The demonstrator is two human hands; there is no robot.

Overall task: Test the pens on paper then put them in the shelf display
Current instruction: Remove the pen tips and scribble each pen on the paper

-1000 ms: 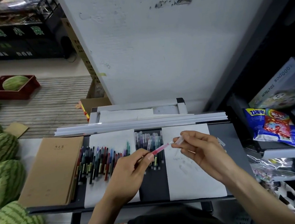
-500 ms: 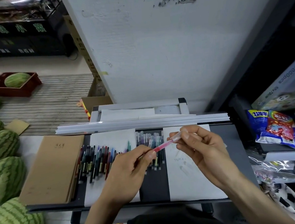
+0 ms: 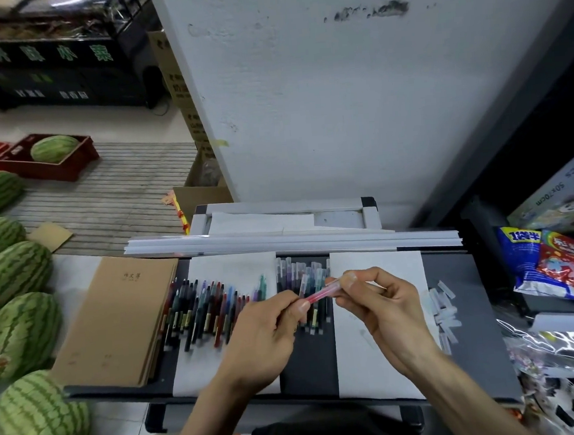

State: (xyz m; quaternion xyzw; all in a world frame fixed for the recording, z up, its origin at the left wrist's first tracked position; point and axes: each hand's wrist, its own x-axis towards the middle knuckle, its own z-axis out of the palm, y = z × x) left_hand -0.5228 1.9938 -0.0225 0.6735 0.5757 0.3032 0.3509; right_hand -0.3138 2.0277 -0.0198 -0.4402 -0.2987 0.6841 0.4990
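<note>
A pink pen point(image 3: 320, 293) is held level between both hands above the dark shelf point(image 3: 465, 313). My left hand point(image 3: 264, 339) pinches its lower end. My right hand point(image 3: 385, 309) pinches the clear cap end. Under my right hand lies a white test paper point(image 3: 369, 365) with faint scribbles. A row of pale capped pens point(image 3: 300, 274) lies on the shelf between the two sheets. Many dark and coloured pens point(image 3: 203, 309) lie on the left white sheet point(image 3: 231, 266).
A stack of brown notebooks point(image 3: 115, 320) sits at the shelf's left end. Loose clear caps point(image 3: 444, 311) lie right of the test paper. White strips point(image 3: 294, 240) run along the back. Watermelons point(image 3: 12, 273) line the left; snack bags point(image 3: 553, 265) sit on the right.
The clear cap, held apart from the pen tip a second ago, now sits on the pen. My right hand has closed in toward my left, and both have shifted a little left.
</note>
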